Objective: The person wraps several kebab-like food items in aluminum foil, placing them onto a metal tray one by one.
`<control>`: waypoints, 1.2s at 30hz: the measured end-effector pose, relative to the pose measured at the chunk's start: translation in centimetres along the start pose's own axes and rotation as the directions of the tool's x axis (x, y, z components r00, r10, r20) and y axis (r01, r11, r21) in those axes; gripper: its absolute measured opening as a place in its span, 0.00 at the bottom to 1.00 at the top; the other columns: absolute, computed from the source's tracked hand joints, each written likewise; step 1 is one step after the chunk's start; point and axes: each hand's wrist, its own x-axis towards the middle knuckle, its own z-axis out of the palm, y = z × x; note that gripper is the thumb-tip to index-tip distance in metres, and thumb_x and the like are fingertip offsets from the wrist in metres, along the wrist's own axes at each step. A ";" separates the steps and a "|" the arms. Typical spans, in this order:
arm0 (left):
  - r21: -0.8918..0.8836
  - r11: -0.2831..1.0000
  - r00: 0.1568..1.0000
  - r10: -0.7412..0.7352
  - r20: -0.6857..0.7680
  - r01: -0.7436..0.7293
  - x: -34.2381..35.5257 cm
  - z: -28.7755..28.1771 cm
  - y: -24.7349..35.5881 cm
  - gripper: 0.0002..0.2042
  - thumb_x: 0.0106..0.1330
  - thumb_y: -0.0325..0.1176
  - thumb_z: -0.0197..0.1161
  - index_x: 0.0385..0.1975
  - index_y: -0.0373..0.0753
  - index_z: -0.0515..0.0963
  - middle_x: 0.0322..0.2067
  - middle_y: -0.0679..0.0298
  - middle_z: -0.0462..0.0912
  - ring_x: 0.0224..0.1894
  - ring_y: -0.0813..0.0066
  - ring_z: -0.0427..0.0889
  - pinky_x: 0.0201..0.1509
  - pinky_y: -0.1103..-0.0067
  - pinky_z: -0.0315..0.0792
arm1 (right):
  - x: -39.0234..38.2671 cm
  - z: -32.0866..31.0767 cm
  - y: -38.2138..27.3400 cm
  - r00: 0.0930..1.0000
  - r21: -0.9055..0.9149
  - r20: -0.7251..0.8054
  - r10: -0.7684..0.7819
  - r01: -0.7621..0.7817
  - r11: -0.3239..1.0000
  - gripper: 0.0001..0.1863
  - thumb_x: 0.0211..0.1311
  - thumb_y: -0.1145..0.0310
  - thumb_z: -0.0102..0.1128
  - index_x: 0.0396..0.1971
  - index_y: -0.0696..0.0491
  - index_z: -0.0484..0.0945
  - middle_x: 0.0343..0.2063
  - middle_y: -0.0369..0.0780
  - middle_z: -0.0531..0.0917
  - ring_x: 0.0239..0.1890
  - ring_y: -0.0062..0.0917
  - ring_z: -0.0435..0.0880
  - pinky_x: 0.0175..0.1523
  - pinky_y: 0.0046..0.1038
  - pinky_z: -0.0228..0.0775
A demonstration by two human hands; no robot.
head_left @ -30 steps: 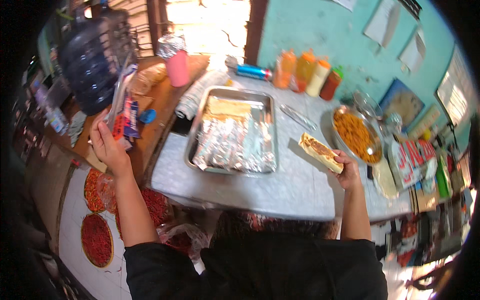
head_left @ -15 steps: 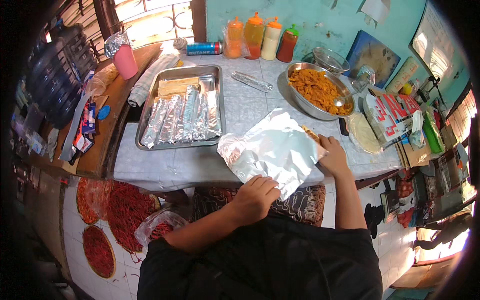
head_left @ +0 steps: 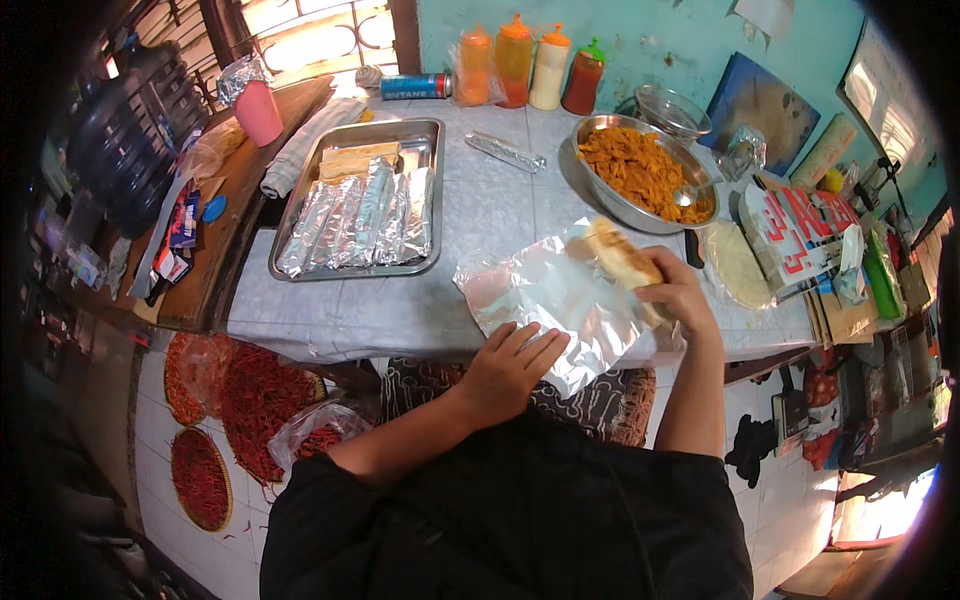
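Note:
A crinkled foil sheet lies on the table's front edge. My left hand rests on its near left part with fingers spread. My right hand grips a browned, rolled flatbread, blurred, over the sheet's right side. To the left, a steel tray holds several foil-wrapped rolls and unwrapped rolls. A steel bowl of orange shredded filling with a spoon sits behind my right hand, and a stack of pale flatbreads lies to the right.
Squeeze bottles, a blue canister and a lone foil roll stand or lie at the back. Large water bottles and a pink container are left. Baskets of red chillies lie on the floor.
My left hand came down onto a foil sheet that appeared on the table. My right hand, holding the roll, moved down behind the sheet, then lifted the roll over it.

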 end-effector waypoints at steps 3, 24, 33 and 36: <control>-0.003 1.000 1.000 -0.017 -0.005 0.017 0.3 0.4 0.2 0.23 0.54 0.26 0.58 0.54 0.39 0.73 0.53 0.58 0.77 0.54 0.59 0.74 0.59 0.63 0.65 | 0.3 4.4 -0.8 0.976 -0.256 0.201 -0.084 0.135 0.957 0.25 0.41 0.70 0.69 0.45 0.53 0.76 0.38 0.39 0.80 0.43 0.29 0.79 0.49 0.26 0.69; -0.184 0.951 0.968 -0.242 0.061 0.249 8.2 1.0 -7.3 0.13 0.52 0.42 0.71 0.26 0.40 0.77 0.24 0.58 0.80 0.28 0.56 0.78 0.31 0.69 0.70 | -1.4 2.7 2.4 0.954 0.373 0.190 0.233 -0.290 0.882 0.17 0.59 0.59 0.61 0.39 0.58 0.81 0.29 0.33 0.78 0.35 0.19 0.74 0.40 0.23 0.65; -0.383 0.765 0.851 -0.507 0.138 0.518 8.4 2.3 -8.6 0.13 0.62 0.43 0.64 0.37 0.41 0.72 0.22 0.55 0.80 0.28 0.58 0.81 0.31 0.69 0.70 | -0.7 5.8 1.6 0.993 -0.520 -0.110 -0.047 -0.018 0.854 0.09 0.55 0.64 0.57 0.32 0.51 0.80 0.32 0.44 0.80 0.41 0.40 0.77 0.46 0.39 0.68; -0.188 0.744 0.760 -0.580 0.295 0.641 9.5 1.7 -7.7 0.10 0.63 0.35 0.61 0.40 0.41 0.70 0.25 0.54 0.82 0.30 0.53 0.82 0.35 0.63 0.71 | -1.0 7.0 1.8 0.933 -0.408 -0.247 -0.260 0.143 0.902 0.09 0.55 0.71 0.57 0.37 0.50 0.81 0.36 0.40 0.78 0.39 0.36 0.76 0.45 0.34 0.68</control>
